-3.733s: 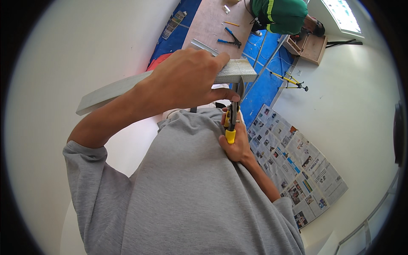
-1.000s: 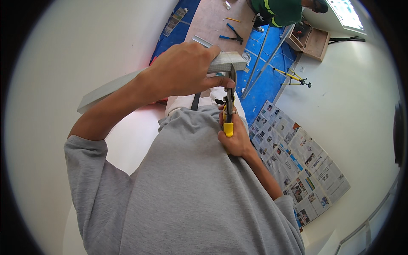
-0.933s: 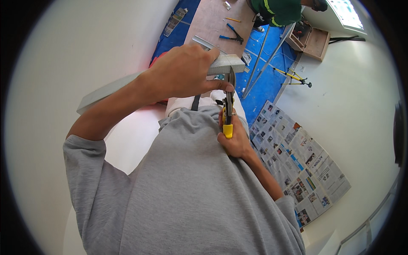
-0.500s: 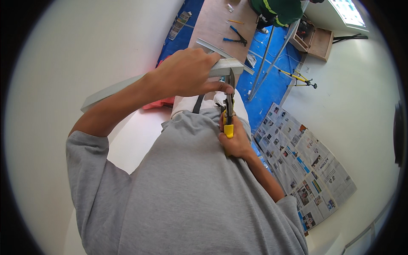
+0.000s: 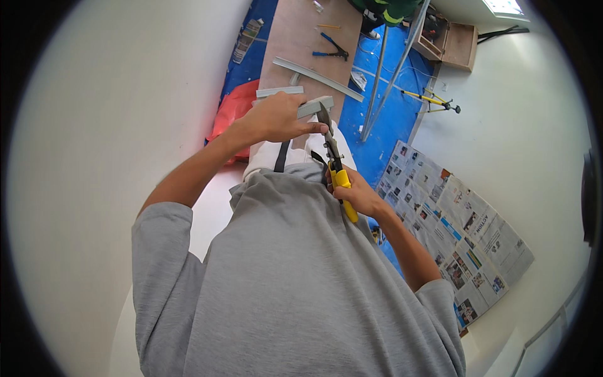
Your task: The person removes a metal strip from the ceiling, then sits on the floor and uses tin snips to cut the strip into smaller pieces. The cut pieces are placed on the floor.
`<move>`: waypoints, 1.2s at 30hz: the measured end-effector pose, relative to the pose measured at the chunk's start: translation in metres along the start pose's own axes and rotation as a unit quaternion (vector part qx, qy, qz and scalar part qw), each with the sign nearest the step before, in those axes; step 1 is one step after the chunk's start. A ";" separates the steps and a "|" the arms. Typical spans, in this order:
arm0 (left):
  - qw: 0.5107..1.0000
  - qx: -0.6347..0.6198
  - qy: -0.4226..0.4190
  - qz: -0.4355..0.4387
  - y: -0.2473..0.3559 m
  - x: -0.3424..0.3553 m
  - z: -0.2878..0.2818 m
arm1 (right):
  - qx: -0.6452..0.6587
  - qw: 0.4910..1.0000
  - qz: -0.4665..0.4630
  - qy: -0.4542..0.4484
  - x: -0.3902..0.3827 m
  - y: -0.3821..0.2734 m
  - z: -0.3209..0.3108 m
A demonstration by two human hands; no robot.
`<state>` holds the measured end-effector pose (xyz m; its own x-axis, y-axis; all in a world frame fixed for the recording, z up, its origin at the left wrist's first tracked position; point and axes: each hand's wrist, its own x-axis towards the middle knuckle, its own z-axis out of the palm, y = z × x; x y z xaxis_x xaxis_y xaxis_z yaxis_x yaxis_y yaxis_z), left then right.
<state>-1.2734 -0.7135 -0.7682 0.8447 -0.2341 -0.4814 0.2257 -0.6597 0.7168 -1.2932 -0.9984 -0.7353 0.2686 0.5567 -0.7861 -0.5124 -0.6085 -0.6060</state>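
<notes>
My left hand (image 5: pixel 276 118) grips a light grey metal channel (image 5: pixel 313 109) from above, its thumb reaching toward the tin snips. The channel's end sticks out to the right of my fingers; what else of it there is hides behind the hand and arm. In my right hand (image 5: pixel 363 193) are yellow-handled tin snips (image 5: pixel 333 149), closed in my fingers, close to my waist. Their dark blades point away from me and lie against the channel's right end. Whether the blades are cutting into the metal I cannot tell.
Beyond my hands stands a wooden table (image 5: pixel 282 38) with a blue-handled riveter (image 5: pixel 331 48), a pencil (image 5: pixel 329 26) and a metal strip (image 5: pixel 318 77). A co-worker in green (image 5: pixel 392 9) is at its far end. Newspaper sheets (image 5: pixel 452 232), a yellow tripod (image 5: pixel 433 100) and a wooden box (image 5: pixel 446 44) line the right wall.
The long part of the channel that stretched left under my forearm no longer shows. My left elbow has come inward, and the snips now tilt, handles toward the right. The view has shifted slightly.
</notes>
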 end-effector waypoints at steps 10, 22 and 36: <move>0.999 0.026 0.014 -0.015 -0.007 -0.017 0.011 | -0.106 0.989 0.068 0.072 -0.024 -0.030 0.023; 1.000 0.013 0.001 -0.006 0.024 -0.057 -0.015 | -0.170 0.982 0.004 0.084 -0.032 -0.004 0.035; 0.990 -0.031 0.122 0.067 0.020 -0.057 -0.024 | -0.159 0.982 -0.062 0.084 -0.026 -0.025 0.035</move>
<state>-1.3054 -0.6964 -0.7144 0.9592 -0.1331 -0.2494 0.1266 -0.5868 0.7998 -1.3154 -0.9778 -0.6957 0.4565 0.5536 -0.6965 -0.1930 -0.7026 -0.6849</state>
